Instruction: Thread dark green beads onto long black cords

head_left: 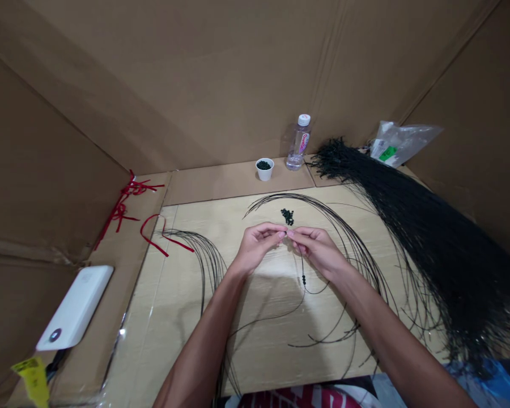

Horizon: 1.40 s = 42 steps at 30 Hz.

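Thumb and forefinger of my left hand [259, 241] pinch together, meeting the fingertips of my right hand [317, 246], which are closed too. A tiny dark bead seems to show between the two pinches, partly hidden by the fingers. From my right hand a thin black cord [302, 262] hangs down, with several strung black beads [304, 280] on it and its tails curving over the board. Just beyond my fingertips lies a small pile of loose black beads [287, 216]. A fan of black cords [323, 205] arcs behind and beneath my right arm.
At the back stand a white cup of beads [264, 173] and a water bottle [298, 144]. A thick bundle of black cord [429, 226] and a plastic bag [402, 141] occupy the right. Leftward lie more cords [195, 241], red ribbons [130, 195] and a white power bank [76, 309].
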Tool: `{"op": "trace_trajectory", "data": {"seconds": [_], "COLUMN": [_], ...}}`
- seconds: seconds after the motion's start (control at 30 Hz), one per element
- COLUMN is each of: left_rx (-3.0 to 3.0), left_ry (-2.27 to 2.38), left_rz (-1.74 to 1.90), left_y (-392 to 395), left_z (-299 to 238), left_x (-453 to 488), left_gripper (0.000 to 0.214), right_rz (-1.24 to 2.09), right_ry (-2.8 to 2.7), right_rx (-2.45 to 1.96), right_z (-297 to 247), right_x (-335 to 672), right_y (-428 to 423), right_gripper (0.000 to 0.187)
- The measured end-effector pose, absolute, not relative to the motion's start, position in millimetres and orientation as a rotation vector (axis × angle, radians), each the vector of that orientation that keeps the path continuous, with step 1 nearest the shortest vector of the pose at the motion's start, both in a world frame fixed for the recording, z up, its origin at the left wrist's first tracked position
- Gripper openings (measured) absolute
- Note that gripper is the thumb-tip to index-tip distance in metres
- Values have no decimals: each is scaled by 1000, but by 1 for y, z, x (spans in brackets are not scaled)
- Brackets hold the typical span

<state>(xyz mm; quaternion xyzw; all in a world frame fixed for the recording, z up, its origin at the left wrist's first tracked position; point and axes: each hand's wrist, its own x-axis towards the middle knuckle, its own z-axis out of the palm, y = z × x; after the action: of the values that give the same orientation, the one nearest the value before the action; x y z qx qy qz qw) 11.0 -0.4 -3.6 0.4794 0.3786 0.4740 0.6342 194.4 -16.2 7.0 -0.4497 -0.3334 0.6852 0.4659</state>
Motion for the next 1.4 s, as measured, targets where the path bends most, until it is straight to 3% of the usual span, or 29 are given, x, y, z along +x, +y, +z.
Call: {"op": "trace_trajectory", "data": {"seconds": [0.97, 1.4], "left_rx": [1221, 1137], "left_ry": [943, 956], "left_rz": [1181, 1198], "left_y": [-3, -3], "left_z": [-10, -7], "left_x": [14, 14], "left_gripper": [25, 27], "right_rz": [1356, 935], "right_ry": [-1076, -1389], "right_rx": [-1208, -1241], "right_z": [8, -5], "right_x": [190, 192], "right_y": [-17, -23], "right_gripper": [43, 22]}}
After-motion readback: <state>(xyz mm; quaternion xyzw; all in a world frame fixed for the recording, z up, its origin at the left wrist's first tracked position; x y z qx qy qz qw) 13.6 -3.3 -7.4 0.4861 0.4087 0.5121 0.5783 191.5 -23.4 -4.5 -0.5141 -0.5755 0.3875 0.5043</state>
